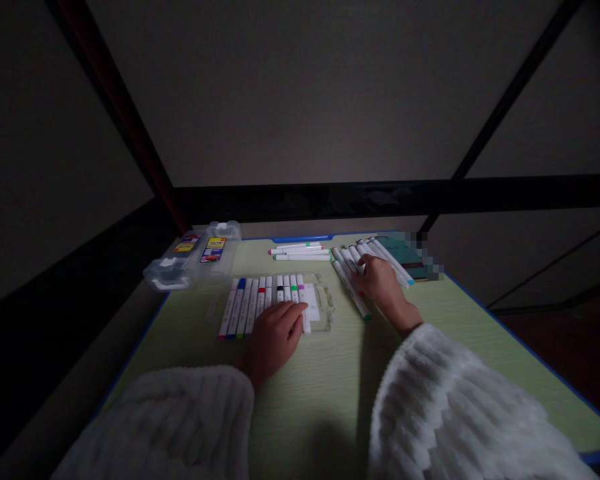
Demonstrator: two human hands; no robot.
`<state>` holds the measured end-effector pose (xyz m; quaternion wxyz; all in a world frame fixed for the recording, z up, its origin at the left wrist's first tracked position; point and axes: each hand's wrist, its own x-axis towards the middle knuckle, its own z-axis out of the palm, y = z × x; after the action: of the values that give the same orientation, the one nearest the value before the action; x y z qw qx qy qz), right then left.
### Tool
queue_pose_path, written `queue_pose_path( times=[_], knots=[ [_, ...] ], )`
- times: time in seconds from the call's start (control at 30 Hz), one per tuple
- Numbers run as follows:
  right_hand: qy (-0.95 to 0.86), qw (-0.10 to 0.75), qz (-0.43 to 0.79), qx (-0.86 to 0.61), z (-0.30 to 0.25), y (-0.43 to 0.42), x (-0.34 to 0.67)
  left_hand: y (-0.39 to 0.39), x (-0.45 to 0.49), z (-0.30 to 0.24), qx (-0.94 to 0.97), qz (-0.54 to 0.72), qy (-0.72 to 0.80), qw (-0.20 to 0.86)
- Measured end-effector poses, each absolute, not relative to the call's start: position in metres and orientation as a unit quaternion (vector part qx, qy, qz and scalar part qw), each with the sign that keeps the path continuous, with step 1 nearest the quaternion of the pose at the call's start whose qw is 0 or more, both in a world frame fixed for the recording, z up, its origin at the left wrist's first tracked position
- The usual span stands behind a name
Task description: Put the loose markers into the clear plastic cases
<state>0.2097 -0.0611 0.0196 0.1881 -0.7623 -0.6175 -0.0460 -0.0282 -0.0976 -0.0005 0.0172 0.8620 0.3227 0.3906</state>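
My left hand (276, 337) lies over a row of white markers (240, 310) in a clear plastic tray (325, 320). Its fingers are stretched out and rest on the markers toward the row's right end. Coloured caps and bands show on several of them, and my hand hides the lower part of the row. To the right, my right hand (381, 285) reaches into a loose heap of white markers (387, 260). Its thumb and fingers close around a marker (350, 260) there, though the fingertips are partly hidden. A green-tipped marker (356, 297) slants out below the heap.
Several white markers (303, 253) with pink and green ends lie behind the tray. A clear plastic case (195, 257) with colourful labels stands at the back left. A dark green flat item (405, 257) lies beyond the heap. The table (310, 400) has a blue edge.
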Motion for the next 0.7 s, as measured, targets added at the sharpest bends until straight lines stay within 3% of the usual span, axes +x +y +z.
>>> queue_pose_path(
  times=[0.47, 0.7],
  knots=[
    [-0.701, 0.268, -0.033, -0.661, 0.02, -0.062, 0.19, -0.098, -0.027, 0.001, 0.866, 0.382, 0.322, 0.025],
    [-0.687, 0.415, 0.155, -0.576, 0.009, -0.061, 0.165, -0.098, -0.027, 0.0, 0.867, 0.377, 0.324, 0.021]
  ],
)
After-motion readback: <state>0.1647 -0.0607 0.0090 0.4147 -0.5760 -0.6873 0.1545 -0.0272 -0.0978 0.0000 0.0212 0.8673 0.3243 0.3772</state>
